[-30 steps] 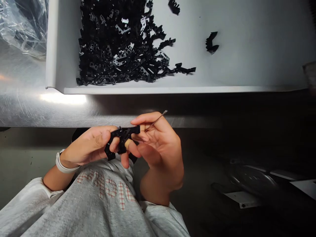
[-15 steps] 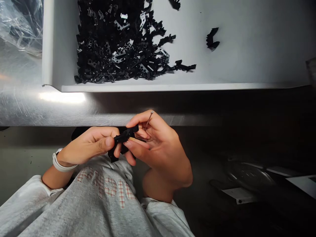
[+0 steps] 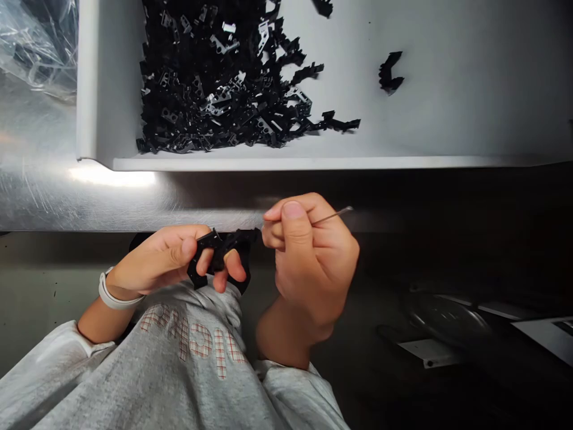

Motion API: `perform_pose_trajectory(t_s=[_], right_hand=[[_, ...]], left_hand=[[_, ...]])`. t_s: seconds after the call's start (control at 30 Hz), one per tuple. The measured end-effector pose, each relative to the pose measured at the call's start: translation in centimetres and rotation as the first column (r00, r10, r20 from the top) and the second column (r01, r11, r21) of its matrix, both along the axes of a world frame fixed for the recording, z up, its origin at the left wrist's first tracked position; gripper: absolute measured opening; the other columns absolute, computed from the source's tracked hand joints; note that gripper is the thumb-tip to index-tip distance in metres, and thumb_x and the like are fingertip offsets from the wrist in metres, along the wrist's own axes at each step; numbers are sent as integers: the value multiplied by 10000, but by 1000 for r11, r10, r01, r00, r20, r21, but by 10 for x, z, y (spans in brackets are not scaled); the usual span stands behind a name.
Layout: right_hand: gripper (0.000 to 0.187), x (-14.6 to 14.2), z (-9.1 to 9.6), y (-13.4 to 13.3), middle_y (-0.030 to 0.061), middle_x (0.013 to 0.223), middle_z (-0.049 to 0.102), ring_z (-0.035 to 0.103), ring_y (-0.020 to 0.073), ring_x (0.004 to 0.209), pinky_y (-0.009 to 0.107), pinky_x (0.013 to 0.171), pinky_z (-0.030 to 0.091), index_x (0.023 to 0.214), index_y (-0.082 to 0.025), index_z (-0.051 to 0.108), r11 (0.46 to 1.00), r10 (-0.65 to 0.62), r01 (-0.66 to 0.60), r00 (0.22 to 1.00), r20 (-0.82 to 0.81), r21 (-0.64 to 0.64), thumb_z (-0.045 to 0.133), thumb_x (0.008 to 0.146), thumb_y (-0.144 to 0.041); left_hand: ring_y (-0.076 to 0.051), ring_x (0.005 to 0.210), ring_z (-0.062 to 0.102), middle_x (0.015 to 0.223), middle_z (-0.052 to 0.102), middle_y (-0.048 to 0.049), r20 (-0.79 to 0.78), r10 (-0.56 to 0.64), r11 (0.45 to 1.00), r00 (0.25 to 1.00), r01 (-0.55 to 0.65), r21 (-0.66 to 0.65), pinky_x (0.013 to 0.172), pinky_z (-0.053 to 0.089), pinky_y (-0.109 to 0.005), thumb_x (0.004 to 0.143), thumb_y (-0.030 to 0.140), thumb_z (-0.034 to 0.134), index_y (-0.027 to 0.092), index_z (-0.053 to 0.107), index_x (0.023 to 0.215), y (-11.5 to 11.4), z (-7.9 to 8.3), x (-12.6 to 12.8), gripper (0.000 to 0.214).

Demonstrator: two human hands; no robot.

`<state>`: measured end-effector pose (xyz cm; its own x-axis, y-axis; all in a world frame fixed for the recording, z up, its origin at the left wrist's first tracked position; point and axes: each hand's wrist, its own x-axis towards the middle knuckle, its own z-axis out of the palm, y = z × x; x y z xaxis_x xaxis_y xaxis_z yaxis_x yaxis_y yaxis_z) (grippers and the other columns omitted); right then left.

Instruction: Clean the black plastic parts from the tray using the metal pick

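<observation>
My left hand [image 3: 168,260] is closed around a small black plastic part [image 3: 222,255], held in front of my chest just below the table edge. My right hand [image 3: 308,257] is curled into a fist and pinches a thin metal pin [image 3: 333,215], whose tip sticks out to the right. The right hand's knuckles sit right beside the black part's right end. A white band is on my left wrist.
A white tray [image 3: 313,161] on the steel table [image 3: 54,191] holds a heap of black plastic parts [image 3: 219,77] and two loose ones [image 3: 389,73] further right. Crumpled clear plastic [image 3: 36,48] lies at the far left. Dark shapes fill the floor at lower right.
My right hand has turned over into a fist and let go of the black part; the pin now points right. The left hand still holds the part.
</observation>
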<state>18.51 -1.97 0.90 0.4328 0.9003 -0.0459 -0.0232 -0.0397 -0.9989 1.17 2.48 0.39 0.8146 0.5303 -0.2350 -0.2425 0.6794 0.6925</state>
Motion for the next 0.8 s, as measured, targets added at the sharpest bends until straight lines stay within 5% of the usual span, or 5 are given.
perform_pose_trajectory(t_s=[0.13, 0.23, 0.33, 0.53, 0.8], right_hand=[[166, -1, 1, 0, -73, 626, 423, 315, 81, 458, 256, 433, 264, 879, -278, 539, 999, 7, 1, 984, -180, 46, 703, 898, -255], [192, -5, 3, -5, -100, 537, 323, 248, 86, 422, 260, 397, 206, 888, -280, 534, 996, 73, -60, 969, -236, 61, 710, 901, -354], [282, -9, 5, -8, -99, 501, 405, 395, 99, 413, 253, 396, 323, 911, -263, 562, 974, 219, -226, 939, -266, 5, 746, 861, -471], [275, -5, 11, 0, -69, 553, 641, 697, 152, 524, 238, 483, 507, 807, -234, 537, 862, 463, -507, 772, -436, 16, 799, 837, -310], [274, -4, 7, -7, -34, 629, 677, 665, 131, 523, 257, 526, 551, 952, -238, 570, 885, 422, -465, 829, -366, -33, 604, 957, -510]], left_hand=[[-127, 596, 536, 644, 549, -10, 54, 37, 999, 998, -36, -29, 717, 507, -311, 921, 528, 606, 185, 524, 665, -1, -4, 0, 436], [-121, 542, 464, 553, 407, 41, 65, 73, 997, 995, -70, -43, 687, 493, -308, 922, 548, 593, 193, 517, 667, -1, -6, 1, 443], [-124, 532, 476, 544, 391, 47, 56, 55, 997, 997, -52, -59, 652, 483, -293, 908, 552, 610, 191, 533, 673, 0, -4, 4, 438], [-137, 572, 540, 589, 508, 4, -30, 35, 999, 999, -35, 10, 621, 465, -272, 892, 579, 620, 179, 538, 657, -1, 0, 5, 471], [-129, 572, 543, 605, 506, 14, -1, 44, 995, 999, -44, 91, 638, 474, -280, 908, 559, 612, 179, 560, 692, -3, -2, 1, 440]])
